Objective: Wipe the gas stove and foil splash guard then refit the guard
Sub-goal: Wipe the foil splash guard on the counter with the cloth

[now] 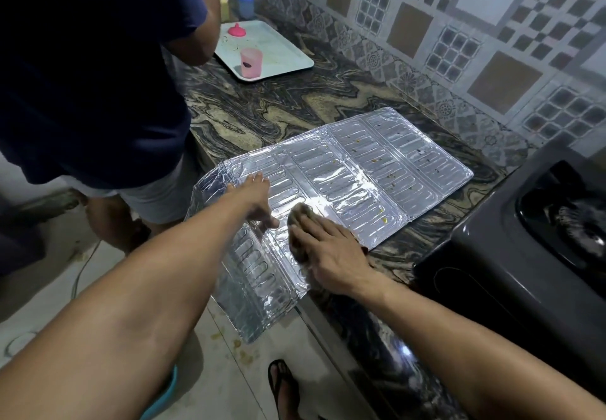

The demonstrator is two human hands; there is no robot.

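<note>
1. The left hand [259, 198] lies flat with fingers spread on the near-left panel of the foil splash guard [344, 173], pinning it down.
2. The right hand [323, 250] presses a brownish cloth [300, 214] onto the foil with straight fingers, just beside the left hand.
3. The guard lies unfolded across the front edge of the countertop [295, 101]; its nearest panel hangs past that edge, unsupported.
4. It looks thin, light and easily creased, so firm rubbing probably needs a flat hand beside the cloth. Lifting it is likely safest by two opposite folded edges, not by the overhanging flap.
5. Food specks remain on the far-right panels.
6. The gas stove [524, 239] sits at the countertop's right end; a tray [288, 55] holding a pink cup [251, 62] sits toward the far-left corner, near another person [98, 75].
</note>
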